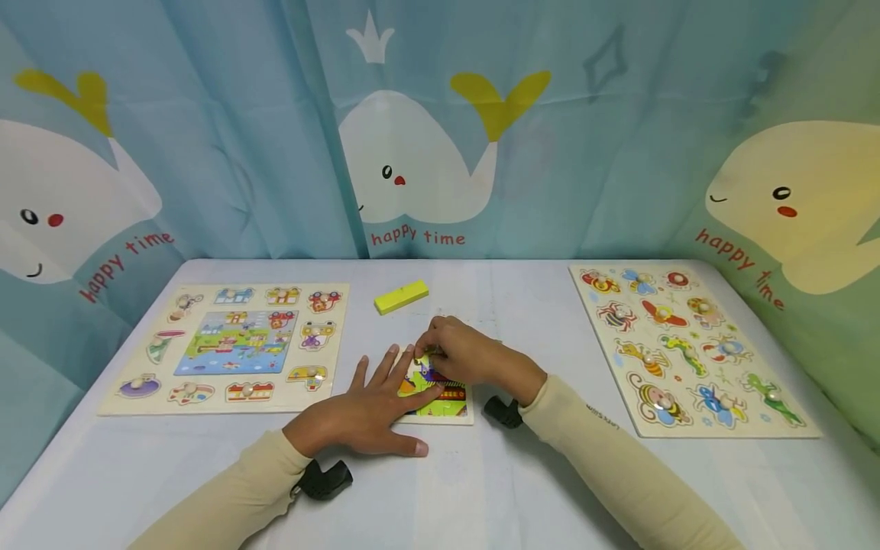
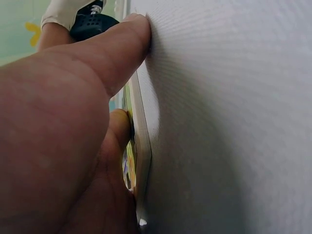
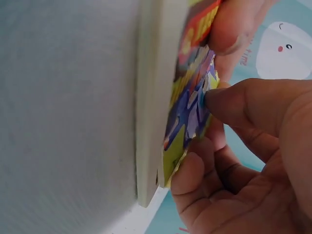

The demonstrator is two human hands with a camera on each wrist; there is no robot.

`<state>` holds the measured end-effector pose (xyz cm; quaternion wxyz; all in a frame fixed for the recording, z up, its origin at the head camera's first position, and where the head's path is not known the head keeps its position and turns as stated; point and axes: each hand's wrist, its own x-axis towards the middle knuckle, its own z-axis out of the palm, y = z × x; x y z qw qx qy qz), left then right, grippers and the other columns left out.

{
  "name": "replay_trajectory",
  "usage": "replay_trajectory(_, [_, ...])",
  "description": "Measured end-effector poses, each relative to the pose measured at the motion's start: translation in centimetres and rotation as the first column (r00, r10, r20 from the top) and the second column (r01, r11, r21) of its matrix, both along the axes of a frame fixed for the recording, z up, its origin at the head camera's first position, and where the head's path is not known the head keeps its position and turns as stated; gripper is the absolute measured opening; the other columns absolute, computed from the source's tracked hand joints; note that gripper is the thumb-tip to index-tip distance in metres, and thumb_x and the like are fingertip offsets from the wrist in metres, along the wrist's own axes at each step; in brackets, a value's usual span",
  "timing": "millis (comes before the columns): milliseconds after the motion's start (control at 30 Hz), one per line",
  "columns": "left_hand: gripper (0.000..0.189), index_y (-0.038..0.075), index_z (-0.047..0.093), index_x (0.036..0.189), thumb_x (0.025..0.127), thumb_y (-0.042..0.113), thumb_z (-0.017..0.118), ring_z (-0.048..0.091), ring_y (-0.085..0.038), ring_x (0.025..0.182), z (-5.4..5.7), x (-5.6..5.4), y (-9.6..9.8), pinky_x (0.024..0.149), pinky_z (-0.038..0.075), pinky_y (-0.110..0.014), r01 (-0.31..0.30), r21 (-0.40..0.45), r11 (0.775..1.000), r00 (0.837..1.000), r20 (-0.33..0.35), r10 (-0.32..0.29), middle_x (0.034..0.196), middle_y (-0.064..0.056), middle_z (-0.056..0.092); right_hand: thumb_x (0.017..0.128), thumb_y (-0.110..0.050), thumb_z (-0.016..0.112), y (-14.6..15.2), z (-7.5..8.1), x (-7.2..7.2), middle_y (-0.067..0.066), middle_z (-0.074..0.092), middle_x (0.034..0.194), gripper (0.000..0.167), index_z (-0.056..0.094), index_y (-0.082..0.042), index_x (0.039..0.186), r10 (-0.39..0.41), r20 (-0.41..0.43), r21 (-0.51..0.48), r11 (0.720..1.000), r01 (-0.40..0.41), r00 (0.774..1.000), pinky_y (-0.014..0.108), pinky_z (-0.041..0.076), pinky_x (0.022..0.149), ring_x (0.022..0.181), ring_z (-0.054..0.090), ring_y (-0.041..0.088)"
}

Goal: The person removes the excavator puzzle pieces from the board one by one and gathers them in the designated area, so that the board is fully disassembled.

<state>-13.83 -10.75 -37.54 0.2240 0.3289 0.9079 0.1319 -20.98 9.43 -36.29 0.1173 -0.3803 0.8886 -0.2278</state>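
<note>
A small jigsaw puzzle (image 1: 454, 409) with a bright vehicle picture lies in a pale frame on the table in front of me. My left hand (image 1: 364, 420) is spread over its left side, fingers straight, with a finger across the picture. In the left wrist view the left thumb (image 2: 131, 34) reaches past the frame's edge (image 2: 142, 146) to the tabletop. At the far edge of the puzzle, my right hand (image 1: 464, 351) has its fingers curled. The right wrist view shows it pinching a green and purple puzzle piece (image 3: 178, 146), thumb on the face and fingers at the border.
A yellow block (image 1: 402, 297) lies behind the puzzle. To the left is a knobbed vehicle puzzle board (image 1: 264, 405); to the right is a knobbed insect puzzle board (image 1: 677, 359). A whale-printed curtain (image 1: 550, 191) hangs behind the white table (image 1: 440, 496).
</note>
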Motion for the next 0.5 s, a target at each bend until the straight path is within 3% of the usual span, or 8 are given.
replay_trajectory(167, [0.076,0.036,0.030,0.153,0.088,0.066,0.055,-0.023,-0.030,0.143,0.02,-0.02,-0.05,0.106,-0.009,-0.065,-0.001,0.001,1.000,1.000,0.004,0.001,0.160,-0.009,-0.019,0.091,0.000,0.063,-0.08,0.04,0.13,-0.003,0.054,0.091,0.015,0.071,-0.008,0.100,-0.016,-0.012,-0.005,1.000,0.016,1.000,0.029,0.044,0.077,0.085,0.048,0.014])
replay_trajectory(500, [0.076,0.036,0.030,0.153,0.088,0.066,0.055,-0.024,-0.029,0.143,-0.02,-0.04,-0.05,0.106,-0.010,-0.065,-0.003,0.003,1.000,1.000,0.007,0.003,0.160,-0.008,-0.019,0.092,-0.003,0.063,0.33,0.07,-0.01,-0.002,0.054,0.090,0.014,0.070,-0.010,0.102,-0.014,0.046,-0.020,1.000,0.015,0.999,0.027,0.045,0.075,0.081,0.049,0.012])
